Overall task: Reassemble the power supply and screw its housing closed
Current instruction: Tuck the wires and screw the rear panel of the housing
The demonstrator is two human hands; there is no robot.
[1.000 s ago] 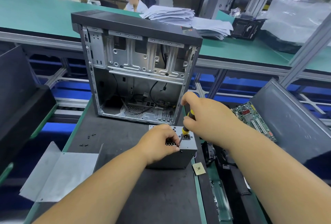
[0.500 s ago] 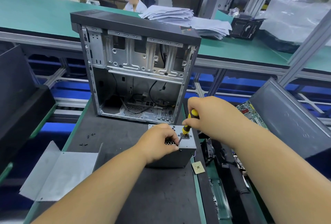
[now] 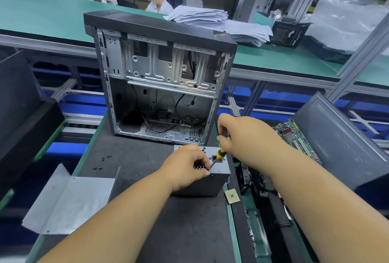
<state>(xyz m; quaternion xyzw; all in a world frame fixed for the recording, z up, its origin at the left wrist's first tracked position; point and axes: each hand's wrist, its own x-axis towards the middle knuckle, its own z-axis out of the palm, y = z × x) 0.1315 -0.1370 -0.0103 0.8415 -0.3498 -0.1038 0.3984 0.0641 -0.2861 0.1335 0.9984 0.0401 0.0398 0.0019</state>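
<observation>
The power supply [image 3: 212, 175] sits near the desk's [image 3: 168, 231] right edge, just before the open computer case [image 3: 160, 86]. The left hand [image 3: 185, 167] steadies its top, fingers pinched at the screwdriver [image 3: 217, 157] tip; the right hand [image 3: 242, 136] is clamped on the handle. Risk: the tilted bit may slip off the screw, which could drop. Open room lies left, towards the loose screws [image 3: 101, 162].

Yellow-and-black screwdriver [image 3: 220, 153], grey power supply [image 3: 219, 170] with honeycomb grille, green circuit board [image 3: 294, 136], dark mat [image 3: 130, 157].
</observation>
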